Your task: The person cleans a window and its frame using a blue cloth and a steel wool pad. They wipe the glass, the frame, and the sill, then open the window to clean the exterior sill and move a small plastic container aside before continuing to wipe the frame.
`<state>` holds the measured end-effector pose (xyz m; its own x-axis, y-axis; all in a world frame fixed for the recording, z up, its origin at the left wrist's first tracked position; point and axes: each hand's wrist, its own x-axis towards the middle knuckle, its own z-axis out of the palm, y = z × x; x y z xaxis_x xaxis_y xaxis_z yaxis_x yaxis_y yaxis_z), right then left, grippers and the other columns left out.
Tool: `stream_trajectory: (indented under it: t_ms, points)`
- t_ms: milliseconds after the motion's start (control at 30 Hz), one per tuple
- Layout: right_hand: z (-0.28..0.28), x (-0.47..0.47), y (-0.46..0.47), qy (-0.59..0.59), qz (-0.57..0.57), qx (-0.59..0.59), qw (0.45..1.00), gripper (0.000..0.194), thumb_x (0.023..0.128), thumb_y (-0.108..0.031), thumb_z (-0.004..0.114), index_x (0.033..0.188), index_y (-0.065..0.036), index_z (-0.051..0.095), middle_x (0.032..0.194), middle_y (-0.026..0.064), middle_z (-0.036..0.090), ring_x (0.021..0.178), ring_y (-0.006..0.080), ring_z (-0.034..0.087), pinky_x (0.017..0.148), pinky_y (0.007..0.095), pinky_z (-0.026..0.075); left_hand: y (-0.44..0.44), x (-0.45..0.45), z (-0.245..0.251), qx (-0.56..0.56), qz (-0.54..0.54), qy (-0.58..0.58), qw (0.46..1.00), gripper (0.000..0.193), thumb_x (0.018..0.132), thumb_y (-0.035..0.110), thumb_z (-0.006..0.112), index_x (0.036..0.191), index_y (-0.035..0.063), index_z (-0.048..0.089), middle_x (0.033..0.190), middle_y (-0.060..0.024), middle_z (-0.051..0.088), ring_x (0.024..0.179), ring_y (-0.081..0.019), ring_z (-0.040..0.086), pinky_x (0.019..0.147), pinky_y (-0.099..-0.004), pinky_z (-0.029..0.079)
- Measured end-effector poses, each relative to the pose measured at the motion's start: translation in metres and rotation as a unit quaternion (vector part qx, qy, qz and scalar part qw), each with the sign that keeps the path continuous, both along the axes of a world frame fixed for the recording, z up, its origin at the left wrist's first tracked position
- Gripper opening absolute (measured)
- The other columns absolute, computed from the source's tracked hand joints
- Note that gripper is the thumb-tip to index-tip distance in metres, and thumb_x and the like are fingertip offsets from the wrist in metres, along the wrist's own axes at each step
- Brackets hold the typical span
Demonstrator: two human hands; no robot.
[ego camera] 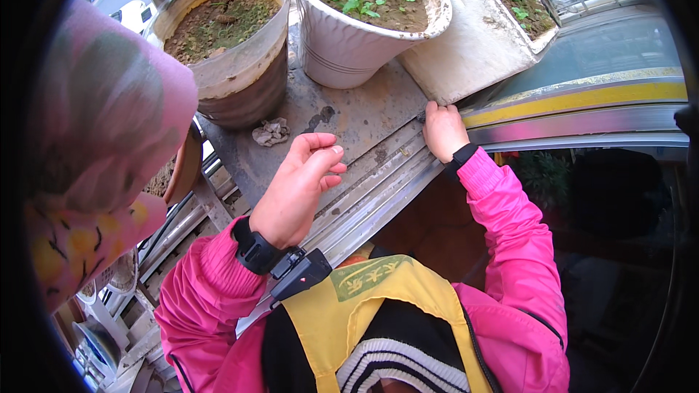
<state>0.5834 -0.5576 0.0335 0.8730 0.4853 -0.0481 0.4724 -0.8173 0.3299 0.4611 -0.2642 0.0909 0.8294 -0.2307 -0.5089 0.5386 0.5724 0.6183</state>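
Observation:
My left hand [297, 191] hovers over the grey board [349, 114] with its fingers loosely curled and nothing visible in it. A crumpled greyish lump [271, 132] lies on the board, beyond that hand. At the right end of the window track [377, 180], my right hand [445, 130] has its fingertips at the lower corner of a whitish planter box [464, 33]. A small dark thing [421, 116] shows beside these fingers; whether they grip it is hidden. Behind the board's middle stands a white plastic pot [349, 49] with green seedlings.
A translucent soil-filled bucket [240, 76] stands at the back left, above a brown pot [183, 169]. Pink patterned fabric [109, 120] hangs close at the left. A sliding window frame with a yellow strip [579, 98] runs right. Metal slats [180, 224] lie below left.

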Motion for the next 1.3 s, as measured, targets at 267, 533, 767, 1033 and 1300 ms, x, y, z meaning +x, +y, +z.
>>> stream_trajectory:
  t_ms: [267, 533, 767, 1033, 1300]
  points:
    - [0.014, -0.036, 0.014, 0.059, 0.01, 0.143, 0.988, 0.014, 0.075, -0.001, 0.056, 0.085, 0.001, 0.047, 0.07, 0.0201, 0.06, 0.072, 0.0378, 0.058, 0.075, 0.0425, 0.046, 0.0, -0.001, -0.002, -0.015, 0.005, -0.005, 1.0, 0.03, 0.093, 0.019, 0.058, 0.118, 0.0074, 0.048, 0.109, -0.0059, 0.054, 0.096, -0.0149, 0.055, 0.086, -0.0294, 0.043]
    - [0.041, -0.072, 0.04, 0.095, 0.08, 0.288, 0.949, 0.02, 0.075, -0.001, 0.062, 0.088, 0.0, 0.046, 0.081, 0.02, 0.059, 0.082, 0.0389, 0.054, 0.078, 0.0445, 0.045, 0.003, -0.003, 0.003, 0.01, 0.009, -0.004, 1.0, 0.03, 0.094, 0.019, 0.055, 0.12, 0.0071, 0.048, 0.109, -0.0054, 0.055, 0.096, -0.0146, 0.056, 0.085, -0.0284, 0.044]
    - [0.028, -0.019, 0.0, 0.02, -0.038, 0.153, 0.987, 0.024, 0.077, -0.008, 0.067, 0.09, 0.001, 0.049, 0.079, 0.0195, 0.061, 0.081, 0.0369, 0.057, 0.077, 0.043, 0.046, 0.003, -0.004, 0.001, 0.009, 0.019, -0.009, 1.0, 0.029, 0.094, 0.018, 0.054, 0.12, 0.0068, 0.048, 0.109, -0.0053, 0.055, 0.096, -0.0139, 0.056, 0.084, -0.0279, 0.044]
    - [0.004, -0.027, -0.002, 0.028, 0.044, 0.169, 0.984, 0.008, 0.071, 0.0, 0.058, 0.077, -0.001, 0.052, 0.068, 0.02, 0.061, 0.073, 0.0367, 0.06, 0.077, 0.0423, 0.047, 0.011, -0.004, 0.0, 0.004, 0.02, -0.011, 1.0, 0.027, 0.094, 0.018, 0.054, 0.118, 0.0061, 0.049, 0.108, -0.0052, 0.055, 0.096, -0.014, 0.056, 0.084, -0.0278, 0.045]
    - [0.009, -0.097, 0.065, 0.144, 0.153, 0.248, 0.946, 0.008, 0.07, -0.003, 0.06, 0.074, -0.003, 0.053, 0.073, 0.0139, 0.061, 0.073, 0.0299, 0.06, 0.08, 0.0382, 0.045, 0.006, -0.004, -0.001, -0.008, 0.023, -0.016, 1.0, 0.028, 0.094, 0.019, 0.055, 0.118, 0.006, 0.049, 0.108, -0.0059, 0.056, 0.096, -0.0148, 0.056, 0.085, -0.0284, 0.045]
